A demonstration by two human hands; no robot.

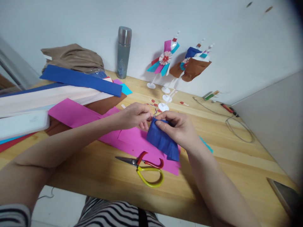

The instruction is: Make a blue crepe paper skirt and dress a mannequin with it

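In my right hand is a piece of blue crepe paper, gathered at its top edge between thumb and fingers and flaring downward. My left hand is closed just left of that gathered edge, its fingertips pinched; whatever they hold is too small to make out. Beneath both hands lie sheets of pink paper. Scissors with red and yellow handles rest near the table's front edge, partly on the pink sheet.
Small paper-dressed figures on white round bases stand at the back. Left are folded paper strips, a white box and brown cloth. A thermos flask stands by the wall. A cable curls at right; a dark flat device lies nearer.
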